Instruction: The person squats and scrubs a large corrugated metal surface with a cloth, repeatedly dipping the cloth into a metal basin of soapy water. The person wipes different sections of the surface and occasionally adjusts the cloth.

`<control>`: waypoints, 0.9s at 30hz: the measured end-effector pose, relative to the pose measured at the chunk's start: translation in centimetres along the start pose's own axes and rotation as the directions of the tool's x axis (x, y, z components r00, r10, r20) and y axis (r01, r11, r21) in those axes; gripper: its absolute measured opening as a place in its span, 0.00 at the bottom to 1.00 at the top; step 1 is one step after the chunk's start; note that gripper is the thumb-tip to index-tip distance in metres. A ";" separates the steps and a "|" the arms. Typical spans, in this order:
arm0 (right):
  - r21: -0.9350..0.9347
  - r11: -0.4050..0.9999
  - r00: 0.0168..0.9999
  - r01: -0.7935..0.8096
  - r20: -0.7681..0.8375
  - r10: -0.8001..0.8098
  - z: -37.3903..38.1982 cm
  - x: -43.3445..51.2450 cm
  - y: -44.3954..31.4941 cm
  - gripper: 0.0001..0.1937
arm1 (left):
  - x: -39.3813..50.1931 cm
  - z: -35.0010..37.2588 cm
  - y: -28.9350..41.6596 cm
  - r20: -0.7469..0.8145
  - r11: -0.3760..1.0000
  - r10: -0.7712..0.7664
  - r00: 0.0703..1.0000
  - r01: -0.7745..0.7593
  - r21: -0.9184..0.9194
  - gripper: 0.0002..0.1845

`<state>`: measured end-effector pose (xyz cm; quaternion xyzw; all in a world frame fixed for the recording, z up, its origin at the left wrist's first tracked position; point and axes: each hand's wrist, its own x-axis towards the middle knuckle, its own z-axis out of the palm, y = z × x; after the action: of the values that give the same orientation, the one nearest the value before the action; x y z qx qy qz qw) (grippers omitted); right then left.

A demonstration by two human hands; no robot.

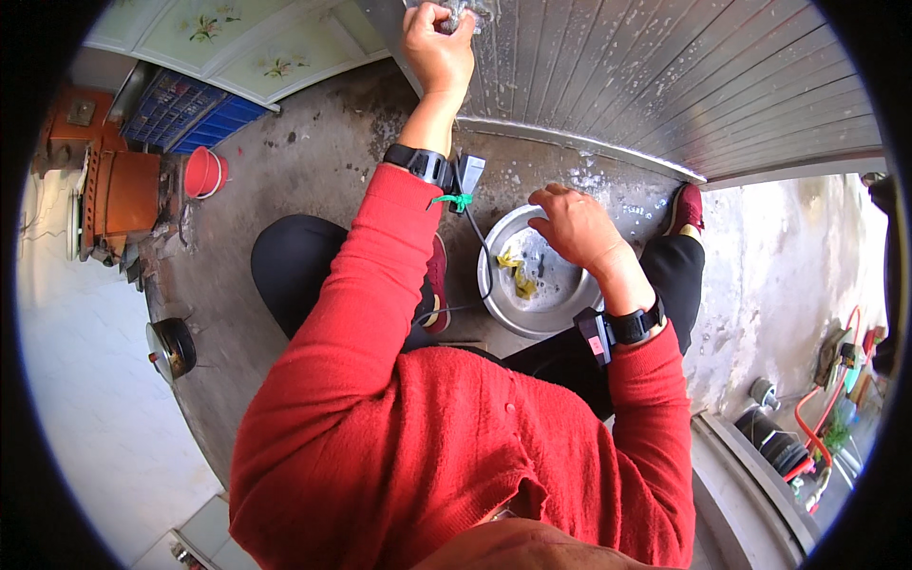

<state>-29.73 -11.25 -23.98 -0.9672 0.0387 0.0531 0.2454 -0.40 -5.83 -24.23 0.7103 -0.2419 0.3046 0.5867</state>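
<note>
My left hand (439, 53) reaches up to the grey ribbed metal panel (613, 78), gripping a silvery, crumpled scrubber (464, 14) that looks like steel wool. White suds speckle the panel. My right hand (581, 224) hovers over the far right rim of a round metal basin (499, 310), fingers loosely apart and nothing visible in them. Inside the basin is soapy water with a crumpled yellow piece of cloth or film (525, 285) and a small dark patch. The basin stands on the floor between my legs.
A black cable (484, 246) hangs from the device on my left wrist, past the basin. To the left are a red bucket (206, 172), blue plastic crates (192, 110) and a dark lidded pot (174, 349). An orange-red hose (812, 427) lies at the right.
</note>
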 end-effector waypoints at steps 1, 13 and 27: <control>-0.007 1.000 1.000 0.005 -0.004 -0.005 0.1 -0.1 0.0 0.15 | -0.5 -0.2 -0.3 0.007 0.999 0.039 0.999 -0.039 0.027 0.16; -0.005 1.000 1.000 -0.008 -0.012 0.008 -0.4 -0.6 0.3 0.15 | -2.3 -1.2 -1.1 0.174 0.971 0.140 0.975 -0.170 0.169 0.13; 0.019 1.000 1.000 0.003 -0.011 -0.003 -0.3 -0.4 0.1 0.14 | -0.2 0.5 -0.3 -0.027 0.981 0.180 0.983 -0.178 0.072 0.14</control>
<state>-30.14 -11.44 -23.75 -0.9651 0.0393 0.0471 0.2546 -0.30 -6.23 -24.66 0.7004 -0.2841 0.3763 0.5359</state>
